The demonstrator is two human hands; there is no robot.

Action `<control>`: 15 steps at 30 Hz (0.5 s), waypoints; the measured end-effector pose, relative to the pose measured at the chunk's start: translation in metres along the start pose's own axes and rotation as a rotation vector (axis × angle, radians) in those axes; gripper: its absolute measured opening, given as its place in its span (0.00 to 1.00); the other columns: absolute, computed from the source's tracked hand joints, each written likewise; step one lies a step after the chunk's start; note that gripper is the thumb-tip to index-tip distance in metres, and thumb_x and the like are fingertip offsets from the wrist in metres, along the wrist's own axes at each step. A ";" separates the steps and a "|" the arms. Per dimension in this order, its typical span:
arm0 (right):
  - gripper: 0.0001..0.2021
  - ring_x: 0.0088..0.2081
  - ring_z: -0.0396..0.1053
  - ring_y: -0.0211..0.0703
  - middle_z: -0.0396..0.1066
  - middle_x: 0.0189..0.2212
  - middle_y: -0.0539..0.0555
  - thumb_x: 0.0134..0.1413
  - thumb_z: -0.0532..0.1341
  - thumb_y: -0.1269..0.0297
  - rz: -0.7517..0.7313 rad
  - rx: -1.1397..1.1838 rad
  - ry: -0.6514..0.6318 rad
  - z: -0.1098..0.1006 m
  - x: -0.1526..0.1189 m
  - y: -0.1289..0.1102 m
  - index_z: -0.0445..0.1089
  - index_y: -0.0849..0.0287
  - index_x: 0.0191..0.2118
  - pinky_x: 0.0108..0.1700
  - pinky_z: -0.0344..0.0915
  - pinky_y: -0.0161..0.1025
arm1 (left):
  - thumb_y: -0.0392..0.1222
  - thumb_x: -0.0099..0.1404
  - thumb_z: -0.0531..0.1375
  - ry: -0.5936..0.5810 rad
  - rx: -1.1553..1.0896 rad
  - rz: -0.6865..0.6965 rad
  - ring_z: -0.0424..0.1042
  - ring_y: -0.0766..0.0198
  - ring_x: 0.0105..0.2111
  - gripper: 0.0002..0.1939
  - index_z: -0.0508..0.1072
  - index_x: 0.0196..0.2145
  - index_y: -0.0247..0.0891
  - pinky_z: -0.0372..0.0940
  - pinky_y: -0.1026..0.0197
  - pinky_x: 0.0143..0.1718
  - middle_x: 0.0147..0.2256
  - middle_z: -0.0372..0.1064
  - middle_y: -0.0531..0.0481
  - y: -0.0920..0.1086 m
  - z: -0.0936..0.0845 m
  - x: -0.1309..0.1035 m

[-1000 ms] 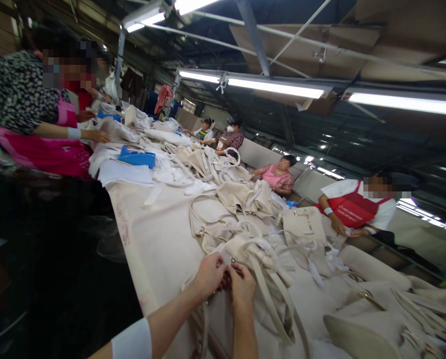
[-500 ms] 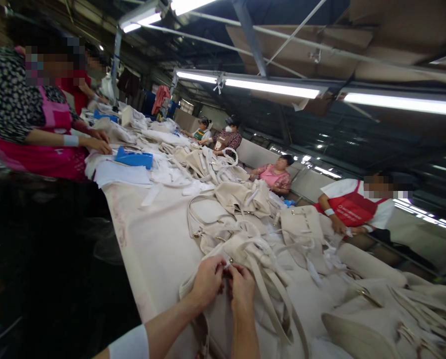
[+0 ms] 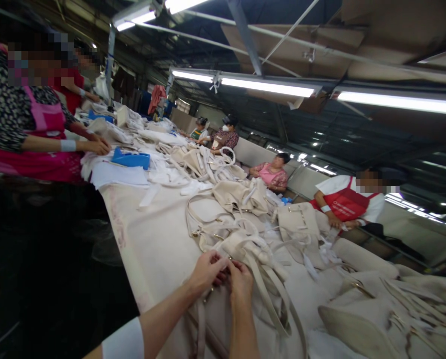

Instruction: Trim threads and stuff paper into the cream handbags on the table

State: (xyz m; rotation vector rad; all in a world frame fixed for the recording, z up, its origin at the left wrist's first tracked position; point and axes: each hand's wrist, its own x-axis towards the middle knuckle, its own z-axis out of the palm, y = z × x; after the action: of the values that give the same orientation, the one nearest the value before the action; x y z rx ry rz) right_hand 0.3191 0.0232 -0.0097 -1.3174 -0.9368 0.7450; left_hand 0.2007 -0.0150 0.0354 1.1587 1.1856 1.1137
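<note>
My left hand (image 3: 208, 272) and my right hand (image 3: 240, 280) meet fingertip to fingertip over the near edge of a beige bag (image 3: 245, 245). Both are closed in a pinch around something small and pale, too small to make out. Below my left fingers a little metal piece (image 3: 208, 294) hangs by a beige strap. Long beige straps (image 3: 270, 294) loop out to the right of my right hand. A white cuff (image 3: 123, 340) covers my left forearm.
More beige bags (image 3: 300, 222) lie heaped along the table (image 3: 144, 239) and at the lower right. A blue piece (image 3: 130, 158) rests on white sheets (image 3: 118, 175) at the left. People work along both sides.
My left hand has shifted slightly left and up, its fingers still near my right ones. The small metal piece now shows below them. The whole view has moved a little.
</note>
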 end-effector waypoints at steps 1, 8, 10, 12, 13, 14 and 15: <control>0.20 0.23 0.71 0.48 0.73 0.17 0.52 0.31 0.68 0.47 0.014 0.008 -0.005 0.001 -0.001 -0.001 0.72 0.59 0.26 0.27 0.67 0.41 | 0.44 0.69 0.53 -0.008 -0.006 -0.052 0.75 0.64 0.23 0.09 0.69 0.37 0.37 0.69 0.66 0.23 0.28 0.74 0.51 0.004 -0.002 0.003; 0.15 0.22 0.70 0.43 0.71 0.17 0.48 0.37 0.70 0.54 0.058 0.000 0.013 0.003 -0.009 -0.012 0.70 0.59 0.27 0.26 0.66 0.38 | 0.30 0.62 0.58 -0.140 0.074 -0.301 0.72 0.65 0.17 0.08 0.71 0.25 0.31 0.68 0.67 0.19 0.18 0.72 0.46 0.027 -0.002 0.020; 0.13 0.22 0.68 0.38 0.69 0.18 0.45 0.46 0.69 0.57 0.071 -0.024 0.022 0.004 -0.011 -0.016 0.69 0.60 0.28 0.26 0.66 0.36 | 0.30 0.61 0.59 -0.144 0.090 -0.302 0.72 0.67 0.17 0.08 0.70 0.24 0.31 0.68 0.68 0.20 0.19 0.72 0.48 0.029 -0.002 0.020; 0.11 0.22 0.67 0.34 0.67 0.20 0.44 0.55 0.67 0.59 0.085 -0.047 0.031 0.005 -0.014 -0.022 0.69 0.61 0.29 0.27 0.66 0.34 | 0.30 0.60 0.61 -0.144 0.108 -0.296 0.71 0.68 0.17 0.08 0.70 0.23 0.32 0.67 0.69 0.21 0.19 0.72 0.49 0.031 -0.001 0.019; 0.11 0.22 0.66 0.33 0.67 0.21 0.44 0.57 0.66 0.60 0.091 -0.057 0.038 0.006 -0.015 -0.025 0.69 0.61 0.30 0.28 0.66 0.34 | 0.31 0.59 0.62 -0.146 0.118 -0.292 0.71 0.68 0.17 0.08 0.70 0.23 0.32 0.67 0.69 0.21 0.19 0.72 0.49 0.033 -0.001 0.019; 0.10 0.22 0.66 0.33 0.67 0.22 0.44 0.58 0.65 0.61 0.095 -0.065 0.045 0.006 -0.016 -0.029 0.69 0.61 0.31 0.28 0.67 0.34 | 0.31 0.59 0.62 -0.149 0.129 -0.288 0.72 0.67 0.17 0.08 0.70 0.23 0.33 0.67 0.69 0.21 0.19 0.72 0.49 0.034 -0.001 0.019; 0.09 0.23 0.66 0.33 0.68 0.23 0.44 0.58 0.66 0.62 0.096 -0.071 0.053 0.006 -0.018 -0.033 0.69 0.61 0.31 0.28 0.67 0.34 | 0.32 0.58 0.63 -0.151 0.140 -0.282 0.72 0.67 0.18 0.08 0.70 0.23 0.33 0.67 0.69 0.21 0.19 0.73 0.49 0.035 -0.001 0.019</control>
State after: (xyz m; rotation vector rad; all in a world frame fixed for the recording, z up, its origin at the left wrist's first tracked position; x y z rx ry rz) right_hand 0.3034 0.0061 0.0206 -1.4464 -0.8692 0.7526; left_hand 0.2004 0.0069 0.0686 1.1187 1.2779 0.7280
